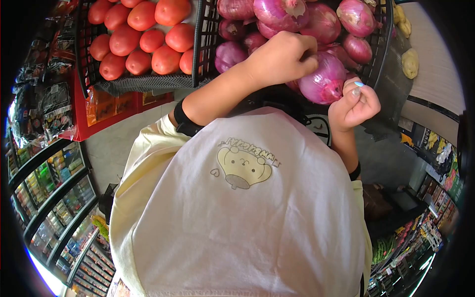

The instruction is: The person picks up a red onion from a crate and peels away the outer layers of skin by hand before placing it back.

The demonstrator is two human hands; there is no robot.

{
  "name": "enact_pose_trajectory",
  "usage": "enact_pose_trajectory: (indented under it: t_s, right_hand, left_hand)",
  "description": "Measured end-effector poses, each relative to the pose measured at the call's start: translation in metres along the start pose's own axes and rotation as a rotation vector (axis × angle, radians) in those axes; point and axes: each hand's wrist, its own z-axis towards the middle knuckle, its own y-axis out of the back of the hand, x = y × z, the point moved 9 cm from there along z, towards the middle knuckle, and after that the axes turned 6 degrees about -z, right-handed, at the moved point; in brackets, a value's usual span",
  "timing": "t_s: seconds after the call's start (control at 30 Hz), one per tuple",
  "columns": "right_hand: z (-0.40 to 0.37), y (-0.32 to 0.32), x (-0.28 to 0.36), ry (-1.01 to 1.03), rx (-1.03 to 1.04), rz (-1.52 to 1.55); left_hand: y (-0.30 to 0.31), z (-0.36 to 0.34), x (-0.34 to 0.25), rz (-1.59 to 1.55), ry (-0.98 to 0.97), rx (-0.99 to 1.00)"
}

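A large red onion (321, 79) sits between my two hands, at the front edge of the onion crate. My left hand (283, 58) reaches across from the left with its fingers curled and pinched against the onion's upper left side; its fingertips are partly hidden. At the onion's lower right end, beside the root, is my right hand (355, 103). Its fingers are bent in, with thumb and forefinger close together at the onion; a blue nail shows. Whether a strip of loose skin lies between those fingertips cannot be seen.
More red onions (357, 17) fill the black plastic crate (383, 44). To its left stands a crate of tomatoes (141, 39). Potatoes (409, 63) lie at the right. Packaged goods (47, 99) hang at far left, above glass-fronted shelves (54, 198). My light apron (237, 227) covers the foreground.
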Motion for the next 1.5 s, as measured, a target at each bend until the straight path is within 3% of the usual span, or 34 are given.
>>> enact_pose_trajectory:
  t_s: [0.17,0.23,0.47,0.83,1.03,1.13,1.5]
  right_hand:
    - [0.000,0.003,0.000,0.006,-0.039,-0.038]
    - [0.000,0.002,0.001,0.007,-0.034,-0.040]
    - [0.000,0.002,-0.001,0.011,-0.025,-0.021]
    - [0.000,0.004,-0.003,-0.057,-0.031,-0.015]
    - [0.002,0.004,-0.001,0.014,-0.056,-0.003]
    - [0.001,0.003,0.001,0.012,-0.049,-0.024]
    - [0.001,0.002,0.001,0.016,-0.041,-0.041]
  left_hand:
    - [0.002,0.000,-0.001,0.003,0.067,-0.008]
    - [-0.004,0.002,-0.015,0.191,-0.097,-0.025]
    - [-0.005,0.002,-0.021,0.200,-0.190,-0.049]
    - [0.014,0.000,0.004,0.207,-0.077,-0.099]
    - [0.024,-0.002,0.006,0.395,-0.059,-0.150]
    - [0.012,-0.002,0.000,0.039,0.069,-0.005]
    - [-0.005,0.001,0.006,-0.063,0.032,0.068]
